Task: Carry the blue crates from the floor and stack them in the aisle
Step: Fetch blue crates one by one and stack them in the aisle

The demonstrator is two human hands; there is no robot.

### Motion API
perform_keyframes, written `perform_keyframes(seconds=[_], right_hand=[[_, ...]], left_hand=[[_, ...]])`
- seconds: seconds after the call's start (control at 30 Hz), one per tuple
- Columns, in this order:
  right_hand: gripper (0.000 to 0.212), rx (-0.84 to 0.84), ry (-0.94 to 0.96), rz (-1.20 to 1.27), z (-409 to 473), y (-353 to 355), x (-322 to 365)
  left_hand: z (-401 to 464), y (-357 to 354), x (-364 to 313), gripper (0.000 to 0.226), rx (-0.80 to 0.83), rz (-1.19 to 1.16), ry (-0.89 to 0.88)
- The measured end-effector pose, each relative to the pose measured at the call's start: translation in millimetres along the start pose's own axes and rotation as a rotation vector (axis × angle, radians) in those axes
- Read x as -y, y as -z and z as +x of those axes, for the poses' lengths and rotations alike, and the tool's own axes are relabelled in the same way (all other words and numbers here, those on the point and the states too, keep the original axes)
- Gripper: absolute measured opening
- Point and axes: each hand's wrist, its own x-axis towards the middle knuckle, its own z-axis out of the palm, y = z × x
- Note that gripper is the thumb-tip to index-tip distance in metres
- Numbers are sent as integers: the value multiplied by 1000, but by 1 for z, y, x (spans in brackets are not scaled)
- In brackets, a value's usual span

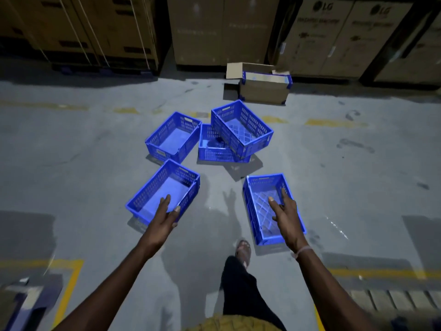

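Fingers of both hands are straight and loosely spread, holding nothing. From the head view the left hand (167, 212) overlaps the near corner of the near-left crate (152, 194), thumb out to the side, and the right hand (285, 209) overlaps the near-right crate (262, 204); whether either hand touches plastic or hovers above it cannot be told.

Five blue crates lie open side up on the grey concrete floor (346, 182). Beyond the two near ones sit the far-left crate (173, 137) and a lower crate (214, 149) with a tilted crate (241, 129) resting across it, which hides much of the lower one's inside. A sixth blue frame wrapped in cardboard (265, 88) stands further back (its contents are not visible).

Tall cartons (222, 29) line the far edge; their print is mostly too dim to read. Between the two near crates runs bare floor, where a sandalled foot (243, 253) is planted. Yellow floor lines (69, 283) cross near and far, and a pallet corner (393, 299) is cut off at lower right.
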Motion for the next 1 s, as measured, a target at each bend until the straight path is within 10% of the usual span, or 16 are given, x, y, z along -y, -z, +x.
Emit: perform_keyframes(seconds=[1.0], right_hand=[[100, -171, -255, -23, 608, -38, 129]], left_hand=[[697, -101, -223, 92, 246, 246, -24]])
